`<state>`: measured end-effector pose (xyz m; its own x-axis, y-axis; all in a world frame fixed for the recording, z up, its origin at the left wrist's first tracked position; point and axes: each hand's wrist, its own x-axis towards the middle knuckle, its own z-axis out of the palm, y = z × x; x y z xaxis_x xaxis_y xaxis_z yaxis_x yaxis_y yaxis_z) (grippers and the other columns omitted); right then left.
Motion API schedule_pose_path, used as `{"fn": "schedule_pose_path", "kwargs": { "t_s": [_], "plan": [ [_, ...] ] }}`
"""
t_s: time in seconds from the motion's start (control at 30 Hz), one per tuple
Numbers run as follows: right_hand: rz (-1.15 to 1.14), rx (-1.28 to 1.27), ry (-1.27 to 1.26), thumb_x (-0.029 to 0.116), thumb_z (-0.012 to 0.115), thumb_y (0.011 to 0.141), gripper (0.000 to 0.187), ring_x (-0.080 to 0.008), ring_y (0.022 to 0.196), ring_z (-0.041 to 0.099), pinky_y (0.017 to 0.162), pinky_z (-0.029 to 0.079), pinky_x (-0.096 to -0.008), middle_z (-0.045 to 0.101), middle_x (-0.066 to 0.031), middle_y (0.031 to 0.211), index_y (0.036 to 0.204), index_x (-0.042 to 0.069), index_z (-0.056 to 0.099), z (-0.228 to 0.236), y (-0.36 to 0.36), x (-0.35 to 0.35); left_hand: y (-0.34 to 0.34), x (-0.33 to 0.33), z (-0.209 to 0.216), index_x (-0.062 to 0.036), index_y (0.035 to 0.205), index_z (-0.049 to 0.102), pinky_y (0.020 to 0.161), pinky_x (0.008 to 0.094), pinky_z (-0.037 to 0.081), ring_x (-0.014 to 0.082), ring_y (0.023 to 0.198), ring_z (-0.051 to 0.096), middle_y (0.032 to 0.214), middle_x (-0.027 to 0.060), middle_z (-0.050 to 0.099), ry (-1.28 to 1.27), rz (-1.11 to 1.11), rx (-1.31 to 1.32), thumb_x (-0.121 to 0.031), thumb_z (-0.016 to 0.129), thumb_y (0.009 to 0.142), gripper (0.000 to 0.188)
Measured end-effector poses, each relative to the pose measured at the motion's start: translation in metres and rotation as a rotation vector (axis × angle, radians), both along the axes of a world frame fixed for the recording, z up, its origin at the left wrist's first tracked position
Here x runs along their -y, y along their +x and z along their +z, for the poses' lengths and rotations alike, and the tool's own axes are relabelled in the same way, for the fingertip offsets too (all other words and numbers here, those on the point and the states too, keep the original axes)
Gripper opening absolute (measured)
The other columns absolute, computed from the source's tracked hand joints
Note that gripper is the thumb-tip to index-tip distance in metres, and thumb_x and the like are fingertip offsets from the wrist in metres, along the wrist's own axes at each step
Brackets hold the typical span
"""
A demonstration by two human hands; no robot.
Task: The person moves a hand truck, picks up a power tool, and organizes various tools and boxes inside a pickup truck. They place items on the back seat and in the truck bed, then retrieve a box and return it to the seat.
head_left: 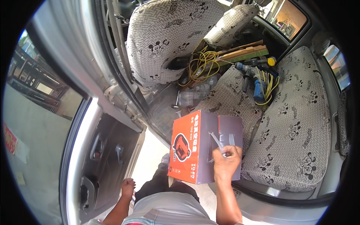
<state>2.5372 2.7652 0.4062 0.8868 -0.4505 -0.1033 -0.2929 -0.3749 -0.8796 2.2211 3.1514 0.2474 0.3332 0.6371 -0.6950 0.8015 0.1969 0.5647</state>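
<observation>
My right hand (227, 161) is closed around the pale plastic handle (216, 141) of a cardboard box (198, 161). The box has an orange face with a printed picture of a tool and a grey-purple top. It hangs upright in front of my legs, at the open doorway of a vehicle, beside the front edge of the rear seat (288, 150). My left hand (128, 185) is low at my left side, near the open door (108, 153). Its fingers are curled in and I see nothing in them.
On the rear seat lies a blue power tool (258, 90) with a yellow cord. A coiled yellow cable (204, 65), a long green box (245, 53) and clear plastic bottles (195, 93) lie behind the front seat (161, 41). A hammer-like tool (176, 103) lies on the vehicle floor.
</observation>
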Motion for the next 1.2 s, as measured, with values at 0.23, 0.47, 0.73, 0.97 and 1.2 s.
{"fn": "schedule_pose_path", "kwargs": {
  "t_s": [0.23,0.47,0.73,0.97,1.2],
  "plan": [
    [0.055,-0.018,0.079,0.004,0.077,0.070,0.016,-0.0244,0.091,0.057,0.084,0.046,-0.0366,0.054,-0.0103,0.099,0.077,0.002,0.063,0.032,-0.007,-0.001,-0.123,-0.003,0.140,-0.0008,0.107,0.068,0.067,0.0347,0.059,0.0186,0.077,0.070,0.089,0.0089,0.072,0.104,0.268,-0.262,-0.015,0.063,0.099,0.017],
    [0.113,-0.029,0.141,-0.001,0.069,0.067,0.017,-0.0202,0.091,0.051,0.087,0.042,-0.0350,0.049,-0.0058,0.097,0.071,0.002,0.053,0.101,-0.039,-0.010,-0.229,-0.021,0.239,-0.0071,0.110,0.064,0.070,0.0393,0.058,0.0200,0.073,0.065,0.089,0.0088,0.067,0.071,0.525,-0.042,-0.022,0.052,0.103,0.020],
    [0.195,0.070,0.274,-0.002,0.069,0.069,0.018,-0.0160,0.089,0.046,0.087,0.040,-0.0313,0.047,-0.0029,0.095,0.071,0.002,0.052,0.120,-0.132,-0.043,-0.258,-0.077,0.219,-0.0123,0.106,0.065,0.067,0.0310,0.043,0.0118,0.077,0.056,0.087,-0.0013,0.059,0.435,1.153,0.326,-0.040,0.057,0.100,0.029],
    [0.199,0.174,0.283,-0.001,0.069,0.076,0.020,-0.0104,0.078,0.040,0.073,0.037,-0.0278,0.042,0.0009,0.087,0.073,0.005,0.050,0.199,-0.176,-0.056,-0.248,-0.121,0.269,-0.0147,0.105,0.070,0.069,0.0317,0.039,0.0095,0.080,0.054,0.090,-0.0029,0.063,0.453,0.947,0.582,-0.044,0.056,0.104,0.032],
    [0.230,0.147,0.119,0.001,0.071,0.079,0.012,-0.0167,0.075,0.051,0.071,0.046,-0.0335,0.056,-0.0030,0.082,0.078,0.001,0.059,0.273,-0.240,-0.054,-0.262,-0.137,0.277,0.0048,0.104,0.067,0.072,0.0336,0.047,0.0135,0.087,0.060,0.097,0.0076,0.067,0.733,0.578,0.229,-0.045,0.057,0.104,0.051]
  ]
}}
